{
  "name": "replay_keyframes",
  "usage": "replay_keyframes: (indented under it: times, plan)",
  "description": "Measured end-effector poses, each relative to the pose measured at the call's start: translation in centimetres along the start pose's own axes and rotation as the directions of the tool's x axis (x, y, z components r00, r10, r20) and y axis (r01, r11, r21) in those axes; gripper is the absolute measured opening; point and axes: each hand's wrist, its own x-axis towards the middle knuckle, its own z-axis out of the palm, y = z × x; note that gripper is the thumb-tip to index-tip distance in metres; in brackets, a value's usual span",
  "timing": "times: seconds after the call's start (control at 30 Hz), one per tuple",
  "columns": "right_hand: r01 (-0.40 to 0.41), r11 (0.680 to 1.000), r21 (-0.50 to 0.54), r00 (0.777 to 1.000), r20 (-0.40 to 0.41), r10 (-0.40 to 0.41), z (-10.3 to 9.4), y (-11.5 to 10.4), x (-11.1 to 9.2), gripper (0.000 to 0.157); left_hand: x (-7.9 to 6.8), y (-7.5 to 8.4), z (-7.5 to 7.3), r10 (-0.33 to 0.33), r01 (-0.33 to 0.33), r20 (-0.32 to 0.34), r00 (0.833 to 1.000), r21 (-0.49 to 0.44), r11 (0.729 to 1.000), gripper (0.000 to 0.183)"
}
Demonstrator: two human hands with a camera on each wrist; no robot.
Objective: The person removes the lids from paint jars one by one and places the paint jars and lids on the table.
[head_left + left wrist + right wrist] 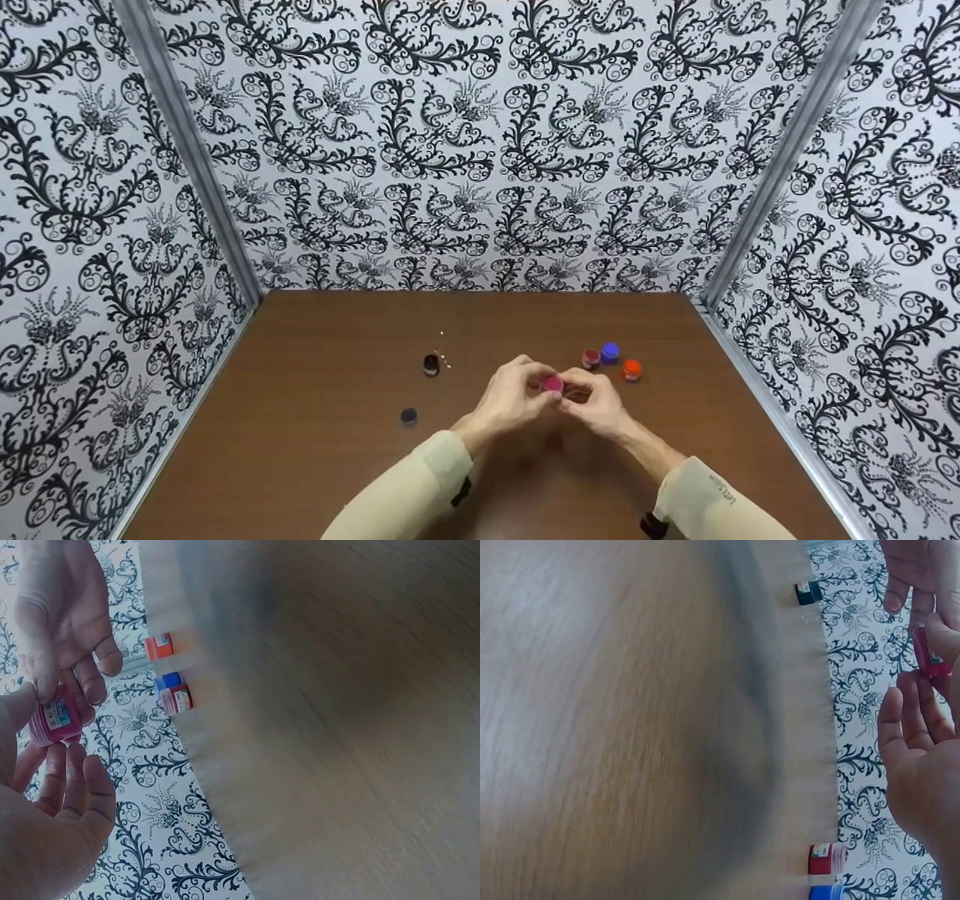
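A small pink paint jar (553,383) with a pale label is held up between both hands over the table. My left hand (510,394) pinches it from the left with thumb and fingers. From the other side my right hand (596,405) grips the same jar (931,652) by its edge with thumb and fingertips. In the left wrist view the label on the jar (56,714) faces the camera, and the remaining fingers of both hands spread loosely around it.
Right of the hands stand a red jar (591,358), a blue jar (610,352) and an orange jar (631,370). On the left are a black jar (430,365), a small dark disc (408,416) and light specks (442,359). Patterned walls (480,150) enclose the brown table (315,360).
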Motion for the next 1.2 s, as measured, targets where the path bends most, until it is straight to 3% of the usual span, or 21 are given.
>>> replay_keyframes:
  times: [0.37,0.63,0.77,1.2]
  plan:
    - [-0.05,0.999,-0.016,0.998,0.048,0.05,0.2,-1.5,1.0,0.031,0.3,0.5,-1.2,0.008,-0.01,-0.031,0.999,-0.05,0.999,0.026]
    - [0.01,1.0,0.015,0.993,0.117,-0.012,0.2,-2.5,1.9,0.022,0.6,0.7,-2.4,0.035,-0.025,0.047,0.998,-0.184,0.983,0.037]
    - [0.032,0.998,0.057,0.99,0.136,-0.039,0.3,-2.9,2.3,0.023,0.6,0.8,-3.0,0.045,-0.031,0.065,0.997,-0.198,0.98,0.035]
    - [0.04,0.998,0.053,0.993,0.11,-0.045,0.7,-3.6,3.6,0.027,0.4,1.2,-4.2,0.03,-0.031,-0.011,1.0,-0.187,0.982,0.026]
